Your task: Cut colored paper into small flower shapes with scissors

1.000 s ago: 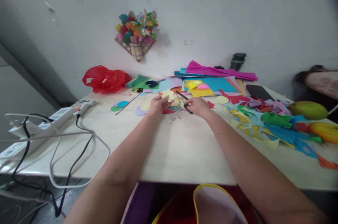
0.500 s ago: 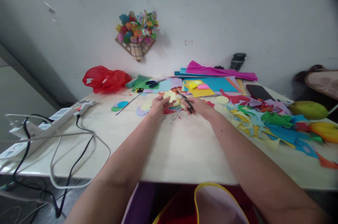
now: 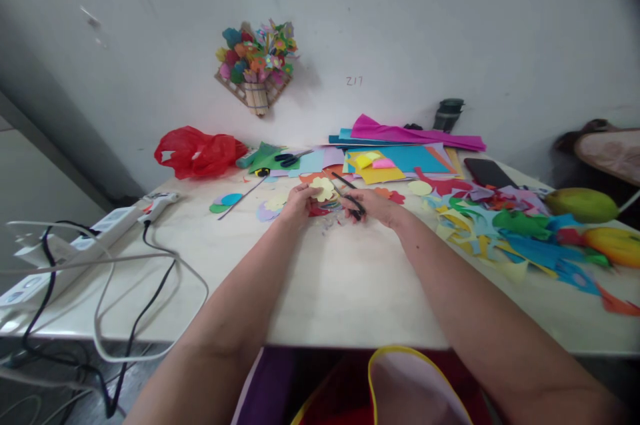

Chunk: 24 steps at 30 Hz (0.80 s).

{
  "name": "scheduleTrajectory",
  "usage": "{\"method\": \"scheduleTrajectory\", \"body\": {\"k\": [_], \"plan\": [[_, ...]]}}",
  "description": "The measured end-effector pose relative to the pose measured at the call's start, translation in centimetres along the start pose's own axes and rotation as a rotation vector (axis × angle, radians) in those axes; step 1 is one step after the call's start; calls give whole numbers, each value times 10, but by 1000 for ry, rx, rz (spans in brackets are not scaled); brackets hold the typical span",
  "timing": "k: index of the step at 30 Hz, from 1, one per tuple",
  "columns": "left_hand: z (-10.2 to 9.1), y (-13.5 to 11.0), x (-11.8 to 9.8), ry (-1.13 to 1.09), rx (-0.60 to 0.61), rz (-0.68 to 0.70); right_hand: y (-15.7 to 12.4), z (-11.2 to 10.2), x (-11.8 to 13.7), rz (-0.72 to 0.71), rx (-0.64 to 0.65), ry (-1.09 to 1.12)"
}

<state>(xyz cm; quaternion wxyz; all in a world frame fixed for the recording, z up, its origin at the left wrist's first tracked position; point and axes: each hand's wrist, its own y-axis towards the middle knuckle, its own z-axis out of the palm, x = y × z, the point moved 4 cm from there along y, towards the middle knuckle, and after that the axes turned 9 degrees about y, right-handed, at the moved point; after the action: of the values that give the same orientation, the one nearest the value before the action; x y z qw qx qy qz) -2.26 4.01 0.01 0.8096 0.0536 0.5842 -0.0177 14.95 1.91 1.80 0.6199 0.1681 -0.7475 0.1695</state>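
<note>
My left hand (image 3: 300, 201) pinches a pale yellow paper flower (image 3: 323, 189) with scalloped edges, held up over the middle of the table. In my right hand (image 3: 369, 203) is a pair of scissors (image 3: 355, 203), fingers closed around the dark handles. Its blades are spread apart, pointing up and left, close to the flower's right side. Under and around both hands lie cut paper pieces and small scraps. Red and orange paper flowers (image 3: 397, 197) rest just beyond my right hand, and a pale yellow and lilac pair of cutouts (image 3: 269, 210) lies left of my left hand.
Paper scraps (image 3: 525, 227) and two mangoes (image 3: 581, 205) cover the right side. Coloured sheets (image 3: 400, 161), a second pair of scissors (image 3: 290, 158) and a red plastic bag (image 3: 197, 151) lie along the back. A power strip (image 3: 107, 225) with loose cables occupies the left.
The scissors' blades have spread wider apart. The paper flower has turned slightly and shifted a little right and down in my left hand.
</note>
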Motion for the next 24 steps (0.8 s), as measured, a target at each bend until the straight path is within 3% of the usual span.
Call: {"method": "scheduleTrajectory", "body": {"k": [11,17,24], "plan": [[2,0,0,1,41,-3,-2,2,2,9,-8,-20],[5,-5,-1,46,47,-45,-1,3,1,-3,24,-7],[4,-3,0,47,65,1,-2,4,1,-48,77,13]]}}
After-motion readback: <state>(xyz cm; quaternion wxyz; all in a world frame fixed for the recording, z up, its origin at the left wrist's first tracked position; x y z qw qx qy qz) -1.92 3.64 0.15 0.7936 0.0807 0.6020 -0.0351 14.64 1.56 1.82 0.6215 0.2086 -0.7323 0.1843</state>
